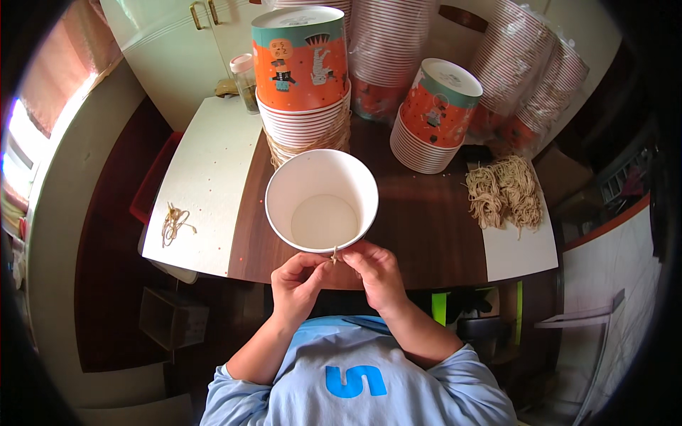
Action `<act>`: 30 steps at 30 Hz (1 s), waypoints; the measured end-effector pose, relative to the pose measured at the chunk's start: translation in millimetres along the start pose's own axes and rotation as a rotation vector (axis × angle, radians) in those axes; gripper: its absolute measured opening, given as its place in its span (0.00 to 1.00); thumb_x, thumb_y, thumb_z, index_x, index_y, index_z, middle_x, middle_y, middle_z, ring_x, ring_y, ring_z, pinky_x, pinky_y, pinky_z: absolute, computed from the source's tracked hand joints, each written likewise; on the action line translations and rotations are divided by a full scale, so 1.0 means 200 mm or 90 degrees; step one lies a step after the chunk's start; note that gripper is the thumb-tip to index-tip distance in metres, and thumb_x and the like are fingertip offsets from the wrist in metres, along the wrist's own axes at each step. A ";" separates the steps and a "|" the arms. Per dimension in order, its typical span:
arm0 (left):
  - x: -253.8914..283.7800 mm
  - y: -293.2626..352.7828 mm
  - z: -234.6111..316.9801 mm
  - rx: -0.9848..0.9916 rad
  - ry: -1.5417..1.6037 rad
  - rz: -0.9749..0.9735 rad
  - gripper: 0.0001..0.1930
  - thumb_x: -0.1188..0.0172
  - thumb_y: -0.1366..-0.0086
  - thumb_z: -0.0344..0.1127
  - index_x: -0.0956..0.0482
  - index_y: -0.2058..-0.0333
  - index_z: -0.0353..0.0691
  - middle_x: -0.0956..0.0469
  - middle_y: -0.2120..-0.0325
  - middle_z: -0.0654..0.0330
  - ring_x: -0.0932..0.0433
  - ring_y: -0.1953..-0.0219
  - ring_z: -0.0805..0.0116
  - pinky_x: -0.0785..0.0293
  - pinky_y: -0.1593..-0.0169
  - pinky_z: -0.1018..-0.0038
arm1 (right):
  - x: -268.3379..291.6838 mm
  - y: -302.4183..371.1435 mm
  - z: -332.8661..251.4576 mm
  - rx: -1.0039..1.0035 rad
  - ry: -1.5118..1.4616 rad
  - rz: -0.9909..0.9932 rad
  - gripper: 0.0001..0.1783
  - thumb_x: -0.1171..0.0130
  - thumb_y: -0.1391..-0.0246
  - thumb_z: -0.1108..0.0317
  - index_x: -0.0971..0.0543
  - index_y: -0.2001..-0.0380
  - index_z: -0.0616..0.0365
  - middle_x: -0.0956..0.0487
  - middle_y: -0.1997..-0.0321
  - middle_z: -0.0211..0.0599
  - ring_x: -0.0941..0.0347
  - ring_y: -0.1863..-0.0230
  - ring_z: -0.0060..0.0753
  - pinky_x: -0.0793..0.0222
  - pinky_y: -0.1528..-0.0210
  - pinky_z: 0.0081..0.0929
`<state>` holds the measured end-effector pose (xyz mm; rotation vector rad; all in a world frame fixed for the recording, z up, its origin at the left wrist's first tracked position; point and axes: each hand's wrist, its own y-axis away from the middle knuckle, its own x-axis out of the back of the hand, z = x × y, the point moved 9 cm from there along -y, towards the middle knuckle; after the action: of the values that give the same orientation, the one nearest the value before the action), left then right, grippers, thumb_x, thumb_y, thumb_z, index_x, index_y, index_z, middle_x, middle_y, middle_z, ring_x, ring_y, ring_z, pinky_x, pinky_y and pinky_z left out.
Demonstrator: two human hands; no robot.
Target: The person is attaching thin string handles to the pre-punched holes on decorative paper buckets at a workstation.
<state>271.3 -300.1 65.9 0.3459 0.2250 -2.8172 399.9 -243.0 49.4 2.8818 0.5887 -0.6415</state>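
A large white paper bucket (321, 186) stands at the table's near edge, its mouth facing up and its inside bare. At the near side of its rim, a short piece of tan cord (334, 255) hangs over the edge. My left hand (297, 282) pinches the cord between thumb and forefinger. My right hand (374, 273) is closed at the same spot, its thumb and fingertips against the cord just below the rim. Whether the cord is knotted there is too small to tell.
Behind the bucket rises a tall stack of orange and green paper buckets (302, 64) with cord around it. A smaller stack (437, 113) stands to its right, with plastic-wrapped stacks (513, 57) behind. Cord bundles (506, 192) lie right, loose cord (174, 224) left. A jar (246, 84) stands far left.
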 end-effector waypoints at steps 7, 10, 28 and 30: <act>0.00 0.00 0.02 -0.028 -0.036 0.001 0.02 0.41 0.39 0.23 0.22 0.67 0.30 0.23 0.73 0.66 0.27 0.71 0.83 0.30 0.66 0.86 | -0.07 -0.01 0.01 -0.060 -0.024 -0.048 0.09 0.42 0.43 0.68 0.20 0.63 0.63 0.19 0.66 0.30 0.26 0.64 0.17 0.31 0.56 0.17; 0.00 0.00 0.02 -0.023 -0.040 -0.009 0.02 0.41 0.39 0.23 0.22 0.67 0.30 0.22 0.73 0.66 0.26 0.71 0.83 0.29 0.65 0.86 | -0.06 0.00 0.03 -0.088 -0.091 -0.045 0.08 0.42 0.45 0.70 0.20 0.64 0.62 0.19 0.65 0.30 0.26 0.64 0.18 0.31 0.56 0.19; 0.03 0.00 -0.04 0.026 0.058 0.000 0.04 0.41 0.38 0.24 0.21 0.65 0.31 0.20 0.70 0.63 0.24 0.67 0.80 0.28 0.61 0.83 | 0.00 0.00 -0.07 0.037 0.129 -0.016 0.06 0.43 0.44 0.74 0.21 0.64 0.64 0.20 0.65 0.31 0.27 0.63 0.16 0.30 0.57 0.16; 0.03 0.00 -0.05 0.039 0.077 -0.004 0.04 0.41 0.38 0.24 0.21 0.64 0.31 0.20 0.69 0.62 0.24 0.67 0.79 0.28 0.61 0.83 | 0.00 0.00 -0.08 0.045 0.139 -0.016 0.06 0.43 0.44 0.74 0.21 0.64 0.64 0.20 0.64 0.31 0.27 0.63 0.16 0.30 0.57 0.16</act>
<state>268.3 -298.9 54.2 0.5308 0.1658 -2.8164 405.6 -239.8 64.4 3.0395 0.6421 -0.3591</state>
